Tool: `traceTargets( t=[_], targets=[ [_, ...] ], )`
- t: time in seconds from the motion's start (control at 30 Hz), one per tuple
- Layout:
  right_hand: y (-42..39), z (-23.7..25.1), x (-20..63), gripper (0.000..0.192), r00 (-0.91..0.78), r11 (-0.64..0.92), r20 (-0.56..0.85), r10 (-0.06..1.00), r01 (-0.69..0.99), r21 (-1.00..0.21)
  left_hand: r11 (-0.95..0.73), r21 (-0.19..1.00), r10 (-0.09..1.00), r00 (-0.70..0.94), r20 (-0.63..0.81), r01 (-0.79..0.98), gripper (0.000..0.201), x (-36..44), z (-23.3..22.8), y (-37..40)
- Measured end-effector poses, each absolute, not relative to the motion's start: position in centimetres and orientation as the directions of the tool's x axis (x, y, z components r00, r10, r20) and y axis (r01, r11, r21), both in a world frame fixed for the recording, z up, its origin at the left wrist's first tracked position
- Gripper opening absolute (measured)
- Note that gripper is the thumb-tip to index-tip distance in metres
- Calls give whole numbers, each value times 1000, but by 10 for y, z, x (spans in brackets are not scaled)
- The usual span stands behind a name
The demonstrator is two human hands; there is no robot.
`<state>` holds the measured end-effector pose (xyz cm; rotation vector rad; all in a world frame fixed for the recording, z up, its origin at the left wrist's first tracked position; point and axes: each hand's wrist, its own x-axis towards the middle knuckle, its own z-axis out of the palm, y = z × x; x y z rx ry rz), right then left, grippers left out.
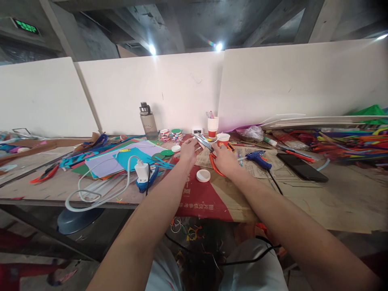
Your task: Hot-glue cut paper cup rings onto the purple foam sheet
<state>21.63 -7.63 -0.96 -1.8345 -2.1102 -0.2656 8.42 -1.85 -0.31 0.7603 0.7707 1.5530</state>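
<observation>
My right hand (223,159) grips orange-handled scissors (209,150) above the table, blades open and pointing up-left. My left hand (188,150) pinches something small and thin at the blade tips; what it is I cannot tell. A white round lid (203,175) lies on the red and brown cardboard (200,200) just below both hands. A smaller white lid (176,148) sits left of my left hand.
Coloured paper sheets (127,158), a white charger with cable (141,170), a water bottle (148,121), stacked paper cups (212,126), a blue glue gun (257,158), a black phone (301,167) and a pile of pipe cleaners (354,143) crowd the table. White boards stand behind.
</observation>
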Motion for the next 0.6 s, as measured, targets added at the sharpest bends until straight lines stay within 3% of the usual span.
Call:
traceTargets(
  t=[0.33, 0.6],
  targets=[
    [-79, -6, 215, 38, -125, 152, 354, 927, 987, -52, -121, 823, 991, -116, 68, -555, 34, 81, -4, -18],
    [-81, -4, 215, 39, -137, 163, 337, 931, 986, -48, -52, 791, 992, -124, -30, -609, 11, 75, -1, -11]
  ],
)
